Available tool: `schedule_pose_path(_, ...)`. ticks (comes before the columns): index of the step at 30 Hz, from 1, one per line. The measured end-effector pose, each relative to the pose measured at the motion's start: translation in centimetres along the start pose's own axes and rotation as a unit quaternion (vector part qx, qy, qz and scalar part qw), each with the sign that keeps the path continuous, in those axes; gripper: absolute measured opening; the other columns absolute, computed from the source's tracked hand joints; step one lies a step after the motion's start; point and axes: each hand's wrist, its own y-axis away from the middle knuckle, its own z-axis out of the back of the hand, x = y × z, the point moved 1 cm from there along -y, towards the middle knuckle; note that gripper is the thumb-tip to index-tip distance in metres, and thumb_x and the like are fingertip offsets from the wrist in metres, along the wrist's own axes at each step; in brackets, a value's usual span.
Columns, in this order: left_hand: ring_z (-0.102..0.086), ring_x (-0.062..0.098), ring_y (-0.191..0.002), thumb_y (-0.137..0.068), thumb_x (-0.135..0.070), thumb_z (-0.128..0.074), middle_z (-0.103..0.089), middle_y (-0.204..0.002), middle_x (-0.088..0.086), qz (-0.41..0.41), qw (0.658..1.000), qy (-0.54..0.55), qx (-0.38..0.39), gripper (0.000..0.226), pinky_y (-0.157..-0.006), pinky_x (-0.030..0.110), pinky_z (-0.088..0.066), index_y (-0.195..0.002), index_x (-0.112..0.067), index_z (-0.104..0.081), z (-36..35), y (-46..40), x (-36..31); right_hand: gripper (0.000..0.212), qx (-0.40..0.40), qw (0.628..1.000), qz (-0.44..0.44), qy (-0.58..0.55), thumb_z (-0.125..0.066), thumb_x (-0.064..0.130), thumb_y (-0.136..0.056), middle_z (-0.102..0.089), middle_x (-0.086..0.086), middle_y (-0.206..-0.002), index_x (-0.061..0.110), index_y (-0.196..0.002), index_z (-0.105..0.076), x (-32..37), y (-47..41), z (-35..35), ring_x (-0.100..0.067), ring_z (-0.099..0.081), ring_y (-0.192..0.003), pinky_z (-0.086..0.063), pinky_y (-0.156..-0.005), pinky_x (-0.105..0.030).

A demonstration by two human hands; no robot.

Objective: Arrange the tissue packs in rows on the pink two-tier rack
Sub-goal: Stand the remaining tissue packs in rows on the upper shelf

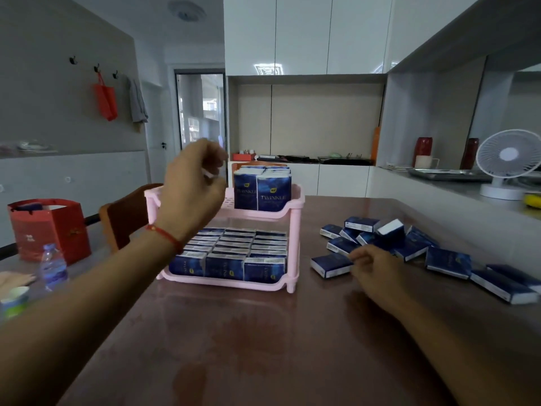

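The pink two-tier rack (294, 238) stands mid-table. Its lower tier is filled with rows of dark blue tissue packs (234, 253) standing upright. On the upper tier, a few packs (263, 189) stand at the right side; the left part is hidden by my hand. My left hand (190, 189) hovers in front of the upper tier's left side, fingers curled, holding nothing I can see. My right hand (370, 265) rests on the table, fingers curled round the edge of a loose pack (330, 265). Several loose packs (409, 241) lie scattered to the right.
A red gift bag (49, 230), a water bottle (52, 266) and a paper cup (13, 300) sit at the left. A brown chair back (126, 221) stands behind the rack. A white fan (508, 162) is on the right counter.
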Motion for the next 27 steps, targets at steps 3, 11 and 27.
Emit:
schedule_pose_path(3, -0.053, 0.015, -0.078, -0.074, 0.007, -0.057, -0.058, -0.088, 0.003, -0.112, 0.993, 0.038, -0.013, 0.023, -0.068, 0.022, -0.047, -0.089, -0.01, -0.056, 0.2, 6.1, -3.1, 0.054, 0.06, 0.987, 0.026, 0.145, -0.063, 0.032, -0.094, -0.045, -0.004, -0.143, 0.032, -0.144, -0.044, -0.3, 0.1, -0.7, -0.023, -0.045, -0.13, -0.04, -0.11, -0.041)
schedule_pose_path(11, -0.052, 0.015, -0.091, -0.067, -0.014, -0.054, -0.053, -0.097, -0.007, -0.129, 0.949, 0.099, 0.271, 0.029, -0.079, 0.031, -0.046, -0.096, -0.018, -0.059, -9.1, 11.7, -7.3, 0.069, 0.105, 0.969, 0.049, 0.216, -0.032, 0.089, -0.068, -0.062, 0.021, -0.108, 0.041, -0.113, -0.053, -0.2, -0.6, -1.7, -0.014, -0.059, -0.108, -0.04, -0.097, -0.047)
schedule_pose_path(27, -0.072, 0.027, -0.096, -0.092, -0.034, -0.067, -0.065, -0.117, 0.013, 0.44, 0.727, 0.448, 0.277, 0.065, -0.082, 0.042, -0.062, -0.145, -0.009, -0.038, -16.3, 13.7, -7.9, 0.09, 0.253, 0.96, 0.073, -0.1, -0.07, -0.008, -0.077, -0.041, 0.015, -0.148, 0.037, -0.145, -0.033, -0.8, 0.7, 5.9, -0.007, -0.042, -0.137, -0.055, -0.098, -0.033)
